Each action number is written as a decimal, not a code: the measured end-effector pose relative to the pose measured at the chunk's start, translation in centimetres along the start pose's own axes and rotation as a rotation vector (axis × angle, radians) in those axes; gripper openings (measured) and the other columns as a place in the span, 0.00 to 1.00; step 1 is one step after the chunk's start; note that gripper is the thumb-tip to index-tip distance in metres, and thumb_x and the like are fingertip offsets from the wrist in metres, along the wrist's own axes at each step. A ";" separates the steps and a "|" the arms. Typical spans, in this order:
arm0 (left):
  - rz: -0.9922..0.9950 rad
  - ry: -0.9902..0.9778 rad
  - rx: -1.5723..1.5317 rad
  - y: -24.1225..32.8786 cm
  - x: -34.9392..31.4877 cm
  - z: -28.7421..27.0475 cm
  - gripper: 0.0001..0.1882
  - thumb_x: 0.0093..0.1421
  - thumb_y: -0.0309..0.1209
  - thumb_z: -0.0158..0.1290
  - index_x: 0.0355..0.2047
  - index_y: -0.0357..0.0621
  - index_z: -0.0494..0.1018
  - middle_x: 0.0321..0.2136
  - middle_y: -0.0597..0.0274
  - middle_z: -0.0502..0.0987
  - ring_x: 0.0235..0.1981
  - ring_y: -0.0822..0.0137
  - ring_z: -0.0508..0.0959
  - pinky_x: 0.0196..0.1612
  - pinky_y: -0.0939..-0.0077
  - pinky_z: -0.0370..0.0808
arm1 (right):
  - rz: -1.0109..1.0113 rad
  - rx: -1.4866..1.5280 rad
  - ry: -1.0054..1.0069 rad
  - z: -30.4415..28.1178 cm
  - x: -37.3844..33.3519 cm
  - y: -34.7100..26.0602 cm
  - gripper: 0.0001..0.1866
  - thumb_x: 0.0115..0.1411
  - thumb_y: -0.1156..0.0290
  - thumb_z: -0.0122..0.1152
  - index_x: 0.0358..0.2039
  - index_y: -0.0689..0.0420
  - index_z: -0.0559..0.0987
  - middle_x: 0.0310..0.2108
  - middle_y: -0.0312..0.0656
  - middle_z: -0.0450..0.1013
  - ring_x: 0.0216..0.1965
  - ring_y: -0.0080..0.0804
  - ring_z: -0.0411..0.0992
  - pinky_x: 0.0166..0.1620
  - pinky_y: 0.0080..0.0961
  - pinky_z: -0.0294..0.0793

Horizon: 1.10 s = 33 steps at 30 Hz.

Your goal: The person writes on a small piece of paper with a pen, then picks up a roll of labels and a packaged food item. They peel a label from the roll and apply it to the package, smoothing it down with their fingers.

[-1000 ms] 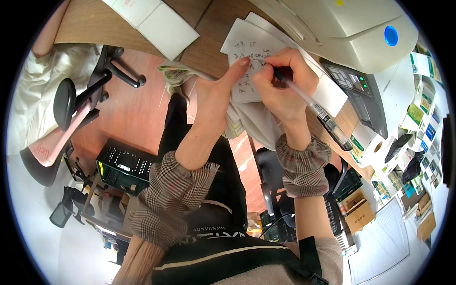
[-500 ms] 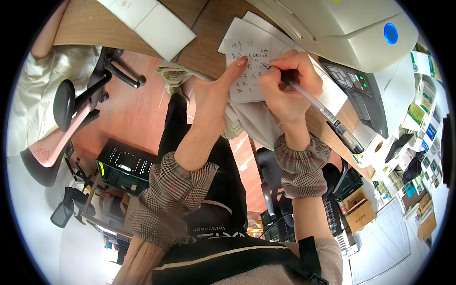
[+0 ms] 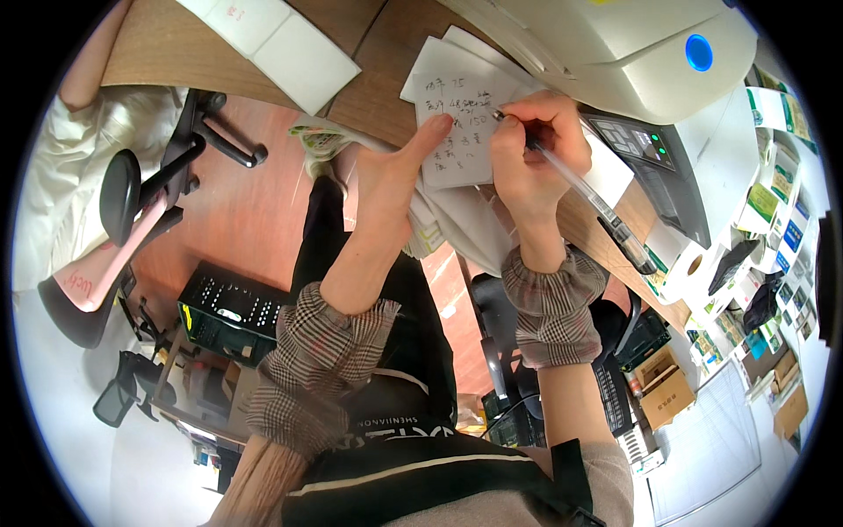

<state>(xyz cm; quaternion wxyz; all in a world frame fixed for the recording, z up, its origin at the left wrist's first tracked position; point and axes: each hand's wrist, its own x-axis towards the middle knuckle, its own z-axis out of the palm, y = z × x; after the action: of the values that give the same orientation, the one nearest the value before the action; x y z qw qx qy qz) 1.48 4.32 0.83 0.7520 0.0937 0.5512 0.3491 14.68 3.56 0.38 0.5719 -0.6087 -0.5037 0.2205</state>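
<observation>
A white sheet of paper (image 3: 454, 77) covered with several lines of dark handwriting lies on top of other white sheets at the desk edge. My left hand (image 3: 392, 169) grips the sheet's left side, thumb pressed on top, its other fingers hidden underneath. In my right hand (image 3: 546, 149) is a clear-barrelled pen (image 3: 588, 195), pinched between thumb and fingers. Its tip is at the right side of the writing, close to the paper; whether it touches I cannot tell. Both forearms wear checked sleeve covers.
A pale machine (image 3: 615, 53) with a blue round light stands behind the papers, a dark keypad panel (image 3: 637, 140) to their right. Blank white labels (image 3: 307, 61) lie far left on the wooden desk. Someone in white sits left beside an office chair (image 3: 123, 193). A black crate (image 3: 230, 307) stands on the floor.
The pen tip has moved slightly right and up, and a fresh mark shows at the end of one written line. My left hand keeps its place on the paper.
</observation>
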 end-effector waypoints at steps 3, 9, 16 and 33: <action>-0.026 0.017 0.009 -0.3 0.0 -0.5 0.24 0.52 0.34 0.62 0.45 0.30 0.71 0.40 0.55 0.76 0.38 0.68 0.77 0.40 0.74 0.75 | -0.001 0.004 0.010 0.0 0.0 0.2 0.04 0.44 0.83 0.56 0.23 0.61 0.71 0.16 0.35 0.69 0.17 0.16 0.66 0.22 0.13 0.66; 0.013 0.020 -0.047 -1.1 -0.4 -2.8 0.23 0.53 0.38 0.62 0.42 0.35 0.70 0.34 0.58 0.75 0.33 0.67 0.76 0.37 0.72 0.75 | -0.030 -0.019 -0.015 -0.2 -0.4 -0.2 0.04 0.48 0.85 0.54 0.26 0.64 0.71 0.22 0.37 0.69 0.21 0.16 0.66 0.25 0.12 0.66; -0.021 0.082 0.002 -1.5 -2.0 -5.7 0.16 0.57 0.35 0.58 0.40 0.38 0.69 0.29 0.61 0.73 0.29 0.69 0.75 0.33 0.73 0.75 | -0.033 -0.051 0.029 -0.2 -0.8 0.0 0.04 0.49 0.85 0.54 0.26 0.64 0.72 0.22 0.36 0.69 0.21 0.15 0.65 0.25 0.12 0.64; -0.001 0.042 -0.089 -2.0 -6.6 -14.5 0.10 0.59 0.27 0.51 0.41 0.38 0.69 0.35 0.55 0.74 0.35 0.64 0.75 0.38 0.69 0.75 | 0.300 0.129 0.086 -4.0 -5.1 -7.7 0.05 0.59 0.77 0.53 0.35 0.62 0.75 0.24 0.37 0.74 0.20 0.16 0.69 0.24 0.13 0.67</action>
<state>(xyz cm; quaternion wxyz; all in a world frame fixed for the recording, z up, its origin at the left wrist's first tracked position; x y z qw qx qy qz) -11.64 -4.87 -0.65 0.7440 0.0525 0.5507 0.3749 13.32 -3.98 6.89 0.5915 -0.6479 -0.3672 0.3091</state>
